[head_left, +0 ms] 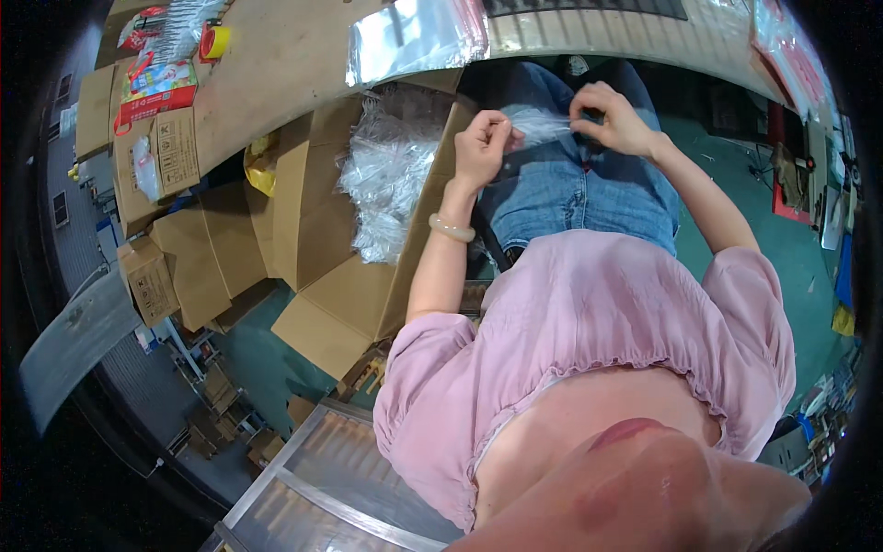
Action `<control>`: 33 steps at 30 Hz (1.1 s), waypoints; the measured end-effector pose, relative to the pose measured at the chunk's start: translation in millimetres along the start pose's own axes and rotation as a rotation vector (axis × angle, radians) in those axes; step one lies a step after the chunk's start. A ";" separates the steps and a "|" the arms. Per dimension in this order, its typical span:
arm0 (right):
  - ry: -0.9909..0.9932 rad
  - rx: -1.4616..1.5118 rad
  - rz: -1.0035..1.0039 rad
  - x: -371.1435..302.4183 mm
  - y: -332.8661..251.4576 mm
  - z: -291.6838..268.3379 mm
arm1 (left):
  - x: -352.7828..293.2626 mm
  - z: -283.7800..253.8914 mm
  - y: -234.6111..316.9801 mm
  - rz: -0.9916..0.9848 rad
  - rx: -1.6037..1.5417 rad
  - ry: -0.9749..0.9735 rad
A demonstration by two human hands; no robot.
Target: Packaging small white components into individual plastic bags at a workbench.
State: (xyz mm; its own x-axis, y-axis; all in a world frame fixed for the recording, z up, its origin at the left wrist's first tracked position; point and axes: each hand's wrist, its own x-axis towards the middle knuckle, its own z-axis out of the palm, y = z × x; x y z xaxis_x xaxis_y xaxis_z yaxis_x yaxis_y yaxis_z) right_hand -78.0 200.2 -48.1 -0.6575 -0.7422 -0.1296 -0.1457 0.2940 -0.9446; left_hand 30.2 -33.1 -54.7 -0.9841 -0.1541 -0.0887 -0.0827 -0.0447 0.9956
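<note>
Above my lap, a small clear plastic bag [543,125] is stretched between my two hands. My left hand [485,145] pinches its left end between thumb and bent fingers, and a pale bangle circles that wrist. At the other end, my right hand [614,120] grips the bag's edge between thumb and forefinger, its other fingers curled. The bag is see-through and partly smeared, so whether anything lies inside cannot be told. To the left of my left hand, an open cardboard box [317,198] holds a heap of clear plastic-wrapped pieces [391,175].
A table [285,64] runs across the far side, bearing a stack of clear bags [418,41] and a dark mat [589,7]. Reddish plastic packets [796,55] lie at its right end. Tape [215,42], a red carton [158,90] and more cardboard boxes [179,152] crowd the left.
</note>
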 end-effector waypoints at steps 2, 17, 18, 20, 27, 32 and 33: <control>0.090 -0.317 -0.290 5.0 -11.7 11.5 | -8.8 6.1 -7.0 -0.047 0.062 0.001; -0.066 -0.447 -0.378 26.5 -30.9 33.2 | -22.7 -5.8 12.3 0.015 0.264 0.111; -0.057 -0.442 -0.388 25.4 -31.8 28.7 | -27.5 -15.6 16.9 -0.002 0.245 0.156; -0.048 -0.434 -0.409 20.8 -24.9 19.1 | -39.8 -33.5 32.8 0.006 0.263 0.267; 0.239 -0.382 -0.298 -0.5 6.1 -7.6 | -61.4 -137.2 76.0 -0.074 0.630 0.622; 0.166 -0.229 -0.312 12.8 -9.2 30.2 | 49.1 -79.1 76.4 0.121 0.750 0.583; 0.111 -0.227 -0.334 18.6 -19.5 37.1 | 77.7 -64.0 66.9 0.260 0.753 0.601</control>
State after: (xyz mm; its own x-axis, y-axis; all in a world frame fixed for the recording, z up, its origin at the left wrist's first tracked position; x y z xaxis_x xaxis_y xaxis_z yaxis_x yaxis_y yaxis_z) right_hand -59.9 158.3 -43.2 -0.6204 -0.7534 0.2177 -0.5159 0.1829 -0.8369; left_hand -41.6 -111.2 3.0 -0.7599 -0.5535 0.3409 -0.1590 0.6667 0.7281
